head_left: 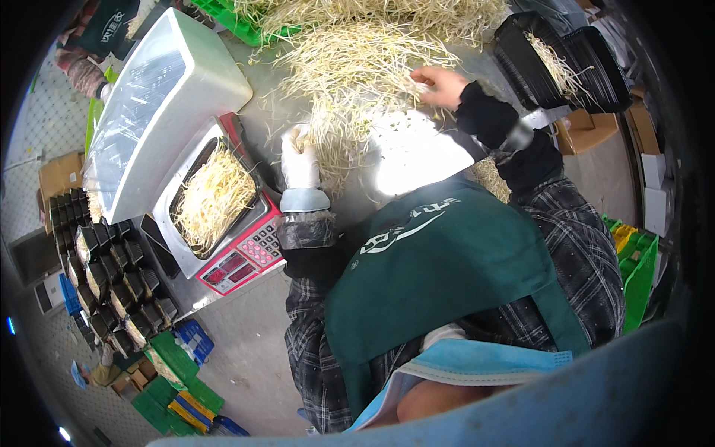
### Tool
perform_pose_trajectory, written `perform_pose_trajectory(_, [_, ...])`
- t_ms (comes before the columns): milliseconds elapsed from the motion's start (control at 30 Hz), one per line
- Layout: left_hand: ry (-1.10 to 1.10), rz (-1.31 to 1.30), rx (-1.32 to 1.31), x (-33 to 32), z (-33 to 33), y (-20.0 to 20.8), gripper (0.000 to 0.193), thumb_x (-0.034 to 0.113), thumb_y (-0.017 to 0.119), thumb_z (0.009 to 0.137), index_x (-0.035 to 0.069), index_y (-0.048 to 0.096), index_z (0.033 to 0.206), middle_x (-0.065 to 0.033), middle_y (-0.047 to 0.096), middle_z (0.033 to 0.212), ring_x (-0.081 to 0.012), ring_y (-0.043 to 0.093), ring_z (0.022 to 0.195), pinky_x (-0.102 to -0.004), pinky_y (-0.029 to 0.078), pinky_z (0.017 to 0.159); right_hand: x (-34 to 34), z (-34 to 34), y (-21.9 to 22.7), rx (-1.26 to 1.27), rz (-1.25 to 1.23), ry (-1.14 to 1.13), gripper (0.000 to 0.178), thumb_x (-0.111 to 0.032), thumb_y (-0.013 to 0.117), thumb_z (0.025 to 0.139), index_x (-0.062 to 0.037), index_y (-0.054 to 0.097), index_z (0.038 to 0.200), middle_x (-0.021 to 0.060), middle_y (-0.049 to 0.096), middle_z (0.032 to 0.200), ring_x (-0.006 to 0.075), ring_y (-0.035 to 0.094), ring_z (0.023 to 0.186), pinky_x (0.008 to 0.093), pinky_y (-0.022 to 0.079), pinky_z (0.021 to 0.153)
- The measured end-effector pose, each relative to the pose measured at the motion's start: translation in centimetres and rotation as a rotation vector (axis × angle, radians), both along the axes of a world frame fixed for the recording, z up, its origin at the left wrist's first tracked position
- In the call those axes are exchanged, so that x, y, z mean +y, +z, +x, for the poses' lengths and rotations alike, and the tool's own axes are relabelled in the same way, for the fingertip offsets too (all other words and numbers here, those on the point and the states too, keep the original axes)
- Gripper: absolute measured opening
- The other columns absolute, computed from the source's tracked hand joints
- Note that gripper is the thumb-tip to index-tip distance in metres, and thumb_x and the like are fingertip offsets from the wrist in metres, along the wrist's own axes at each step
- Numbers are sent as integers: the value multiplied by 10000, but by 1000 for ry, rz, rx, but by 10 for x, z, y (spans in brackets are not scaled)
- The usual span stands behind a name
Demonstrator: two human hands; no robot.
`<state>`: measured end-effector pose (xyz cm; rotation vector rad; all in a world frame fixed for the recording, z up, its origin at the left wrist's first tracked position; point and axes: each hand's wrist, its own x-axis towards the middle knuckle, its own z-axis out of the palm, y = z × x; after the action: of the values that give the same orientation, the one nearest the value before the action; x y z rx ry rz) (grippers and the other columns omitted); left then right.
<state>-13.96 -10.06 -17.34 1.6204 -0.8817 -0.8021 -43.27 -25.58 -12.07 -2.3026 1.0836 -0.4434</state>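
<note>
A loose heap of bean sprouts [365, 63] spreads over the metal table. My left hand [301, 165], in a white glove, is at the heap's near left edge, its fingers curled on a few bean sprouts. At the heap's right side is my right hand [442, 86], fingers stretched out and their tips at the sprouts. To the left, a black tray [257, 179] filled with bean sprouts sits on a red-edged weighing scale [249, 249] with a keypad and display.
A white foam box [216, 82] with clear wrap stands behind the scale. Black trays [521, 59] stand at the far right, some sprouts in them. Filled trays [112, 276] are stacked at left. A green crate [637, 276] is at right. Another person's sleeve [80, 71] shows at far left.
</note>
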Motion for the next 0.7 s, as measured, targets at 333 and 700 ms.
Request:
perform_pose_trajectory(333, [4,9,-311,7,-6,-14,428,-24,382,785,-28,362,1213,-164,541,1038,-203,535,923,-302,415,830,77,86,0,140,190,313,204,-205,568,765,-79,598,922,93,595,833,260,582,780,348,458,706])
perform_pose_trajectory(700, [178,-31,62,11,-14,11,487,106,549,750,-43,394,1187,-206,487,1091,-274,476,1030,-351,359,910,37,-71,64,536,356,327,169,-277,670,623,-110,657,638,75,608,586,224,600,588,343,468,578])
